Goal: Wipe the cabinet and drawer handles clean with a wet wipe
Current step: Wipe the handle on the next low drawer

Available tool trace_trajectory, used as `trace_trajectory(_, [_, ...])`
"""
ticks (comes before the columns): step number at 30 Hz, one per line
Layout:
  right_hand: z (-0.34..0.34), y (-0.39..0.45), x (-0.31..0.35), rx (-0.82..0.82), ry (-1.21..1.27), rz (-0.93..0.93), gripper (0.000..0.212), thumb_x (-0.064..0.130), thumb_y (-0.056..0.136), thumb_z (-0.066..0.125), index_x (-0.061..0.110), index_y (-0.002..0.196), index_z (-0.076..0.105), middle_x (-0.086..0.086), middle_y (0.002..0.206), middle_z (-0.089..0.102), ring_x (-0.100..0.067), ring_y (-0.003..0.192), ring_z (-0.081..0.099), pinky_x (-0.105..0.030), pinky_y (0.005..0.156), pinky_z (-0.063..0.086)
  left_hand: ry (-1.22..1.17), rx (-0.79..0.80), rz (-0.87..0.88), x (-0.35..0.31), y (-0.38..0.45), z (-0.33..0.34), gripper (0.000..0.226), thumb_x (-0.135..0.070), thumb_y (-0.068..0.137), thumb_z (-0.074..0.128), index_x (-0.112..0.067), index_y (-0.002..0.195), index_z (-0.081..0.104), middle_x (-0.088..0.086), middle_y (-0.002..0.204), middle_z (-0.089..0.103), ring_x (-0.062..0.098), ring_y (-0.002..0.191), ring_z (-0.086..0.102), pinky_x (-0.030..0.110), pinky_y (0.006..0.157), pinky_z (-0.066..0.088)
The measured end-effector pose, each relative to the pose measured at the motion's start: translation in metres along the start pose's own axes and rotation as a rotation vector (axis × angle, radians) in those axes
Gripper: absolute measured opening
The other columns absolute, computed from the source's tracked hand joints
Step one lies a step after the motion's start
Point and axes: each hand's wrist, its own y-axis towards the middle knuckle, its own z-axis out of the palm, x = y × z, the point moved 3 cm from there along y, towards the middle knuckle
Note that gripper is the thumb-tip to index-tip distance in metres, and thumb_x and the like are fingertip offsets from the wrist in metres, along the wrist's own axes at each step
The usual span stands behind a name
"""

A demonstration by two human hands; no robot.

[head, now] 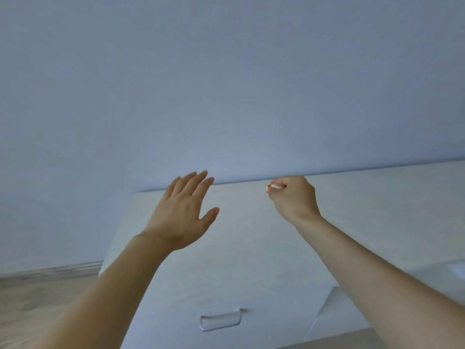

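A white cabinet (251, 235) fills the lower middle of the head view, below a pale wall. A metal bar handle (221, 319) sits on its drawer front near the bottom. My left hand (182, 212) hovers above the cabinet top with fingers straight and spread, holding nothing. My right hand (294, 197) is curled into a fist over the back edge of the top. A small white and orange thing (270, 187) sticks out of the fist; I cannot tell what it is. Both hands are well above the handle.
A second white unit (334, 316) stands at the lower right, close to the drawer front. Wooden floor (37, 298) and a skirting board lie at the lower left. The wall rises directly behind the cabinet.
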Motion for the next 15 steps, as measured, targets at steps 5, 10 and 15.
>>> trace_trajectory(5, [-0.115, 0.03, 0.106, -0.029, -0.149, -0.017, 0.018, 0.006, 0.093, 0.049, -0.007, 0.101, 0.058, -0.017, 0.099, 0.062, -0.032, 0.092, 0.056, -0.024, 0.064, 0.033, 0.06, 0.139, 0.106, -0.053, 0.078, -0.138, 0.063, -0.051, 0.098, 0.028, -0.021, 0.151, 0.011, -0.003, 0.159, 0.004, 0.015, 0.145, 0.002, 0.033, 0.118, -0.004])
trace_trajectory(10, [-0.226, 0.051, 0.189, -0.019, -0.142, 0.02, 0.019, 0.013, 0.09, 0.051, 0.002, 0.084, 0.065, -0.01, 0.094, 0.07, -0.027, 0.089, 0.064, -0.028, 0.063, 0.045, 0.099, 0.08, 0.229, -0.107, 0.139, -0.258, 0.063, -0.05, 0.099, 0.027, -0.02, 0.151, 0.009, -0.003, 0.159, 0.005, 0.015, 0.145, 0.002, 0.034, 0.118, -0.003])
trace_trajectory(15, [-0.33, 0.051, 0.223, -0.165, -0.056, -0.019, 0.006, 0.016, 0.091, 0.054, 0.014, 0.096, 0.057, -0.001, 0.085, 0.062, -0.02, 0.077, 0.057, -0.02, 0.056, 0.04, 0.112, 0.036, 0.337, -0.172, 0.171, -0.326, 0.063, -0.048, 0.099, 0.028, -0.018, 0.151, 0.008, -0.001, 0.159, 0.006, 0.016, 0.145, 0.003, 0.034, 0.118, -0.003])
